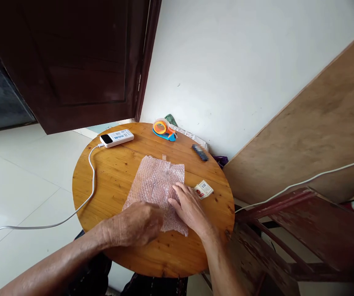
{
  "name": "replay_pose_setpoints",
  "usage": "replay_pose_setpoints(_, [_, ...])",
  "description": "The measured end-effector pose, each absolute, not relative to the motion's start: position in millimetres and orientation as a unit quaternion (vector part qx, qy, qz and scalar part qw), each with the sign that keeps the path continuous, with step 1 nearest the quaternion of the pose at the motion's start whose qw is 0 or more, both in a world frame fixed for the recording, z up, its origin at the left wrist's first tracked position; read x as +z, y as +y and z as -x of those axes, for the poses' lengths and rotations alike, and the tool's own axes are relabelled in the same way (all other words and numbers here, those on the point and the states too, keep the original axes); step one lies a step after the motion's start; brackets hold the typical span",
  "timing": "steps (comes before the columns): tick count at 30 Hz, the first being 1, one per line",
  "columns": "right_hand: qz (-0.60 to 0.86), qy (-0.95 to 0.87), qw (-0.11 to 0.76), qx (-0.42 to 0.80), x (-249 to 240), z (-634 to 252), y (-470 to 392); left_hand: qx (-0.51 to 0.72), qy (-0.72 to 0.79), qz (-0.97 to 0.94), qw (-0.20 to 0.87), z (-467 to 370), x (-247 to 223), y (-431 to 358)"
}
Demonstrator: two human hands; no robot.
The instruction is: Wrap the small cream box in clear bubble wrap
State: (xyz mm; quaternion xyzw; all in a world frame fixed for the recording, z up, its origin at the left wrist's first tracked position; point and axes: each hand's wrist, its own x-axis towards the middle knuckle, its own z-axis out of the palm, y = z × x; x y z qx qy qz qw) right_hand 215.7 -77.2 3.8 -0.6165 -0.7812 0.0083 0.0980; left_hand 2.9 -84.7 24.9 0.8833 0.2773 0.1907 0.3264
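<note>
A sheet of pinkish bubble wrap (155, 181) lies on the round wooden table (103, 181), its near edge uneven. My left hand (138, 224) is over the wrap's lower left part, fingers curled in, slightly blurred; whether it grips anything is hidden. On the wrap's right side rests my right hand (187, 205), fingers apart and pressing lightly on the surface. Just right of that hand is a small cream card or packet (204, 189) with a printed label. A short piece of tape (164, 157) shows at the wrap's far edge.
A white power bank (117, 138) with a cable sits at the table's back left. An orange and blue tape dispenser (164, 129) stands at the back, a dark blurred object (199, 152) at the back right. A wall rises behind; a reddish wooden chair (306, 222) is at the right.
</note>
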Motion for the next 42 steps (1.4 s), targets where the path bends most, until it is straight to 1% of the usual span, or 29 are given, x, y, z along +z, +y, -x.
replay_pose_setpoints(3, [0.62,-0.776,0.117,-0.012,-8.6,-223.5,-83.5,0.221,0.324,-0.891,0.23,-9.9,12.3,-65.6])
replay_pose_setpoints(5, [0.627,-0.768,0.126,-0.027,-13.9,-219.2,-85.5,0.203,0.373,-0.89,0.166,-13.7,-1.5,-52.9])
replay_pose_setpoints(7, [0.635,-0.76,0.131,-0.039,-17.7,-212.4,-84.5,0.177,0.384,-0.894,0.148,-14.2,-15.2,-42.3])
replay_pose_setpoints(9, [0.643,-0.753,0.132,-0.046,-20.1,-206.9,-81.5,0.175,0.377,-0.899,0.139,-11.5,-24.7,-34.3])
replay_pose_setpoints(13, [0.652,-0.747,0.125,-0.042,-21.7,-203.4,-75.3,0.173,0.388,-0.896,0.131,-4.6,-29.9,-24.4])
replay_pose_setpoints(19, [0.67,-0.727,0.141,-0.05,-23.9,-204.8,-76.1,0.17,0.386,-0.899,0.119,-1.6,-30.7,-20.3])
replay_pose_setpoints(23, [0.672,-0.722,0.152,-0.064,-27.5,-204.6,-77.3,0.162,0.426,-0.885,0.092,-4.1,-15.1,-38.7])
replay_pose_setpoints(25, [0.674,-0.72,0.151,-0.069,-29.7,-205.1,-76.8,0.179,0.416,-0.888,0.081,-8.3,-4.2,-54.8])
replay_pose_setpoints(27, [0.68,-0.716,0.143,-0.069,-31.1,-205.9,-76.1,0.173,0.382,-0.903,0.094,-13.4,2.8,-70.3])
replay_pose_setpoints(29, [0.689,-0.71,0.132,-0.066,-30.8,-206.2,-75.8,0.137,0.348,-0.919,0.127,-16.7,3.3,-81.6])
replay_pose_setpoints(33, [0.708,-0.693,0.119,-0.07,-26.4,-202.8,-76.6,0.096,0.351,-0.916,0.168,-12.6,-5.1,-89.0])
replay_pose_setpoints(37, [0.716,-0.685,0.112,-0.074,-25.3,-199.4,-76.9,0.09,0.343,-0.919,0.171,-10.1,-0.7,-81.5])
replay_pose_setpoints(42, [0.693,-0.711,0.102,-0.062,-21.6,-214.4,-79.0,0.085,0.367,-0.915,0.144,-29.6,5.0,-58.1])
